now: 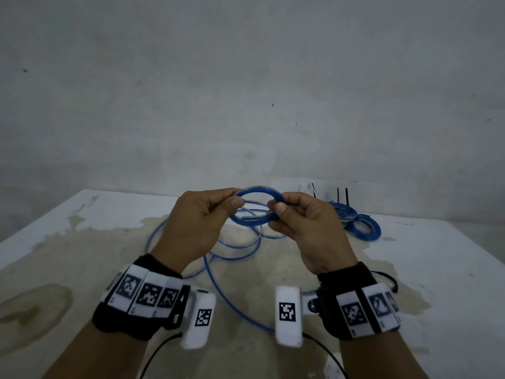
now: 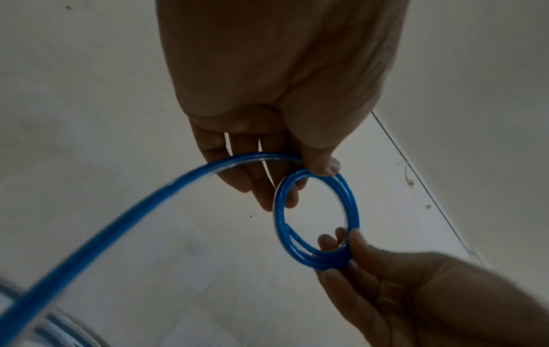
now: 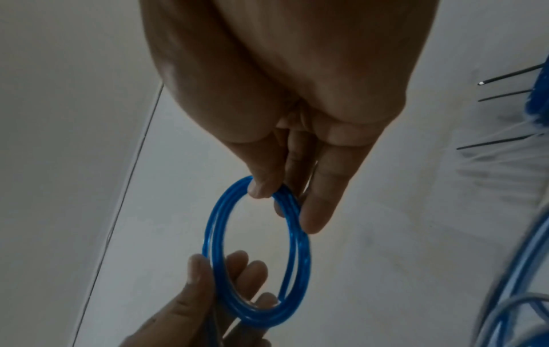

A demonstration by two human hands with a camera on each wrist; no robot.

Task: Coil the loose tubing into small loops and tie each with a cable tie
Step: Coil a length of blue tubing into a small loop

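A small coil of blue tubing (image 1: 257, 190) is held up over the table between both hands. My left hand (image 1: 234, 198) pinches its left side with thumb and fingers; in the left wrist view the left hand (image 2: 318, 170) grips the coil (image 2: 278, 211) at the top. My right hand (image 1: 275, 207) pinches the opposite side; the right wrist view shows the right hand (image 3: 267, 191) on the coil (image 3: 211, 234). The loose tubing (image 1: 235, 254) trails from the coil down onto the table in wide curves. The loose tail (image 2: 118, 216) runs off to the lower left.
Finished blue coils (image 1: 364, 228) lie at the back right of the table, with black cable ties (image 1: 346, 195) sticking up from them; the cable ties (image 3: 505, 94) also show in the right wrist view. The white table (image 1: 82, 214) is stained. A grey wall stands behind.
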